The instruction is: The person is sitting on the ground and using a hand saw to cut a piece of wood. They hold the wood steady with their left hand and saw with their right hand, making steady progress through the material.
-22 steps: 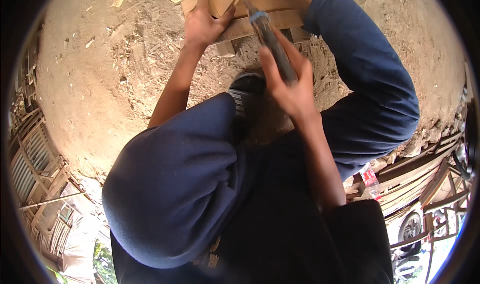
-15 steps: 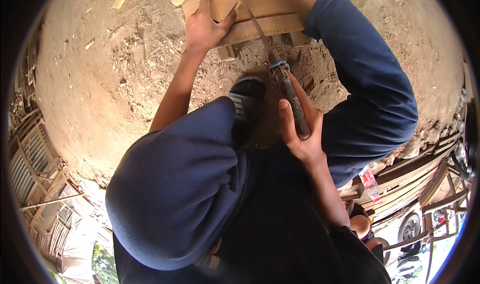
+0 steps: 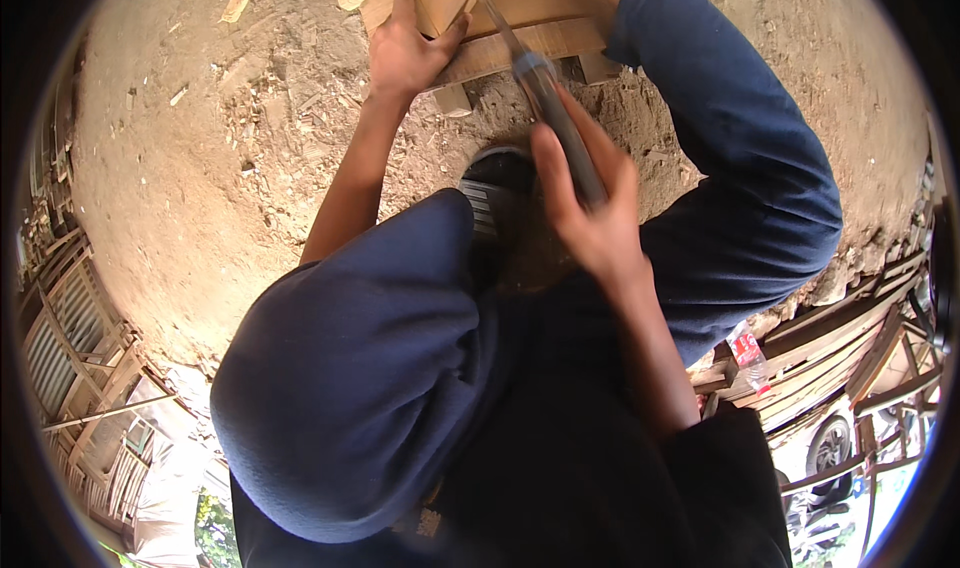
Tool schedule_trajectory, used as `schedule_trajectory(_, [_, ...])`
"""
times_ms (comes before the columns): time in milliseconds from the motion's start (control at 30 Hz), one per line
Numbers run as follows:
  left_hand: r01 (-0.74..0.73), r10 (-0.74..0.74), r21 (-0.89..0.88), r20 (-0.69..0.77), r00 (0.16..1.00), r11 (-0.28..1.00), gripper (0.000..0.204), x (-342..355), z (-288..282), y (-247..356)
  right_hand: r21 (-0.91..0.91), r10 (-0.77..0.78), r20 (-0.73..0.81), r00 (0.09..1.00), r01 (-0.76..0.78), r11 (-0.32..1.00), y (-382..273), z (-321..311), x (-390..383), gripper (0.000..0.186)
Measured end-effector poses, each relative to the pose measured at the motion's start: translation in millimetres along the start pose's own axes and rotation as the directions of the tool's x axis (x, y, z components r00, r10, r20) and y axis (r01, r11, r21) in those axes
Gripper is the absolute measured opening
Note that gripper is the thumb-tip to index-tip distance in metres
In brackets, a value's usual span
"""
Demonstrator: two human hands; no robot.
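At the top, my left hand (image 3: 410, 53) grips light brown wooden boards (image 3: 520, 43), its fingers bent over them. My right hand (image 3: 600, 223) is closed round the dark handle of a saw (image 3: 500, 23), whose long blade lies across the wood at an angle. There is a bluish band where blade meets handle; motion blurs the handle and my fingers. A leg in navy cloth (image 3: 740, 148) bends at the right, its bare lower end reaching onto the boards. A dark striped sandal (image 3: 488, 173) is below them, on the dirt.
Dirt ground (image 3: 180, 168) with wood scraps surrounds the boards. Short wooden blocks (image 3: 452, 103) sit under them. Timber and corrugated sheeting (image 3: 70, 348) line the left. At the right are planks (image 3: 820, 338), a plastic bottle (image 3: 748, 358) and a wheeled vehicle (image 3: 830, 453).
My right hand and the saw slid back toward my body half a second ago and are now pushed forward again. My left hand has stayed on the wood, shifting only slightly.
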State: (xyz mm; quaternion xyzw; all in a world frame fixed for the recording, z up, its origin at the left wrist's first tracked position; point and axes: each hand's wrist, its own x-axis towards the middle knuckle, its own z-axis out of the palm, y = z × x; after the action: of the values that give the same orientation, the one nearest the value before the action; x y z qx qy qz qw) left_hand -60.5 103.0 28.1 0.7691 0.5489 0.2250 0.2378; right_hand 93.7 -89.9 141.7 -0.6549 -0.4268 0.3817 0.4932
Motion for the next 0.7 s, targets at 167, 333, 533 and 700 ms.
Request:
schedule_trajectory(167, [-0.007, 0.007, 0.060, -0.001, 1.000, 0.998, 0.062, -4, -3, -1, 0.030, 0.057, 0.052, 0.997, -0.059, 0.998, -6, 9, 19, 0.039])
schedule_trajectory(333, [-0.011, 0.011, 0.037, 0.007, 1.000, 0.999, 0.062, 0, 5, 5, -0.041, -0.095, -0.045, 0.995, 0.093, 0.995, 3, -9, -18, 0.042])
schedule_trajectory(533, [-0.017, 0.016, 0.015, 0.037, 0.999, 1.000, 0.063, -2, 4, 1, -0.005, 0.024, 0.061, 0.998, -0.023, 1.000, -10, 5, 42, 0.037])
schedule_trajectory(700, [-0.045, 0.046, 0.053, -0.023, 0.999, 0.998, 0.059, 2, 3, 2, -0.013, -0.064, -0.030, 0.997, 0.064, 0.998, -1, -13, -15, 0.040])
